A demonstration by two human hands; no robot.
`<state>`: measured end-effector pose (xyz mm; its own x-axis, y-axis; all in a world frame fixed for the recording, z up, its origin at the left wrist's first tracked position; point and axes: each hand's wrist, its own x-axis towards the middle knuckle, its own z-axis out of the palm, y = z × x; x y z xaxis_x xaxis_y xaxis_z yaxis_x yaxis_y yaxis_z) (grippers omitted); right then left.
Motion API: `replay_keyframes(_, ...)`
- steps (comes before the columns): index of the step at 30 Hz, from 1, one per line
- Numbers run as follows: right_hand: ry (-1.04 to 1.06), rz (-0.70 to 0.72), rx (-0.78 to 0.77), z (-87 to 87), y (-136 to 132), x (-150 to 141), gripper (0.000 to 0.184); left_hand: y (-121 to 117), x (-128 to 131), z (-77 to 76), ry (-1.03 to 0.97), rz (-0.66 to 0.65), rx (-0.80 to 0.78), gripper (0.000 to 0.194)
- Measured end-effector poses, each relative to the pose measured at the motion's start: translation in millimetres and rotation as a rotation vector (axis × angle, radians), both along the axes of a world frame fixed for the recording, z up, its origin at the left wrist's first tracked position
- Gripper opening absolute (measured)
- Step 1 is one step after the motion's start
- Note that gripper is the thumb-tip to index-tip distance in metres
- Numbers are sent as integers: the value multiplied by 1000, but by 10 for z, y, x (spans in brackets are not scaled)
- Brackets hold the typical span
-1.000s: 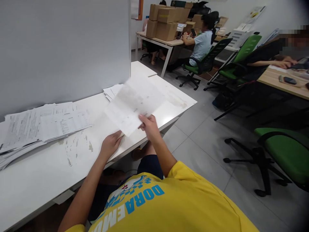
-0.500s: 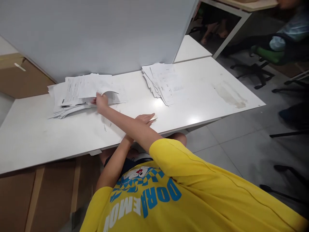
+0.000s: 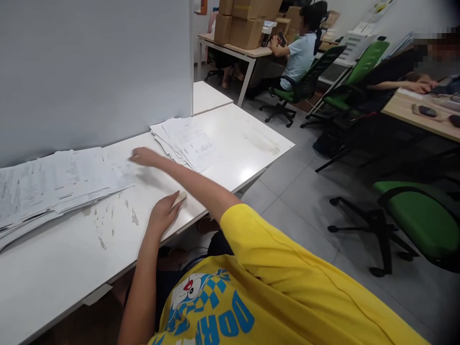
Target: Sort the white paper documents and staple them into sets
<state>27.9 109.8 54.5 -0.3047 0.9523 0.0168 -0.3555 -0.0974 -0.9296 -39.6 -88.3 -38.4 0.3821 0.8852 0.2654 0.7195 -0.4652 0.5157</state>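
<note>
I sit at a white table [image 3: 237, 148] with a grey partition [image 3: 93, 72] behind it. My right hand [image 3: 142, 156] reaches across to the left, fingers stretched out and a little blurred, at the right edge of a big loose pile of printed sheets [image 3: 61, 182]; it holds nothing. My left hand [image 3: 164, 212] rests on the table near the front edge, fingers pinched on a small beige object [image 3: 181, 196] that I cannot identify. A second, smaller pile of printed sheets [image 3: 185, 141] lies to the right of my right hand.
A green office chair [image 3: 417, 220] stands on the tiled floor at my right. Further back, two other people sit at desks with green chairs [image 3: 305, 86], and cardboard boxes [image 3: 244, 24] are stacked on a table. The table top shows scuff marks [image 3: 115, 220].
One second ago both hands held a sheet up. My right hand then laid it on the left pile and now hovers empty at that pile's edge. My left hand has dropped to the table.
</note>
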Motion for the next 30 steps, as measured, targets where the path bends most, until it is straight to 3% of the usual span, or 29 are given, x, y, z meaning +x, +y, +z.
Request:
replay_keyframes(1, -117, -18, 25, -64, 40, 260, 19, -2, 0, -4, 8, 3, 32, 50)
replay_keyframes(3, -804, -94, 269, -227, 13, 872, 28, -11, -3, -7, 21, 9, 101, 48)
replay_keyframes(5, -1229, -107, 500, -434, -149, 1491, 43, -23, -7, -4, 31, 6, 151, 46)
replay_keyframes(7, -1400, -126, 589, -656, -372, 1972, 56, -37, -11, 5, 46, -5, 180, 44)
replay_keyframes(10, -1463, -188, 517, -894, -633, 2299, 65, -50, -15, 23, 75, -16, 193, 43)
replay_keyframes(14, -1492, -172, 545, -915, -728, 2224, 76, -39, -25, 38, 95, -8, 208, 43)
replay_keyframes(21, -1492, -201, 561, -830, -680, 1775, 83, 7, -68, 19, 89, -23, 263, 41)
replay_keyframes(25, -1532, -315, 544, -863, -697, 1611, 62, 20, -81, -2, 83, -17, 260, 41)
replay_keyframes(28, -1639, -390, 610, -890, -726, 1612, 33, 20, -82, 1, 74, -13, 242, 42)
replay_keyframes(30, -1702, -394, 610, -903, -732, 1635, 26, 15, -76, 12, 71, -12, 239, 42)
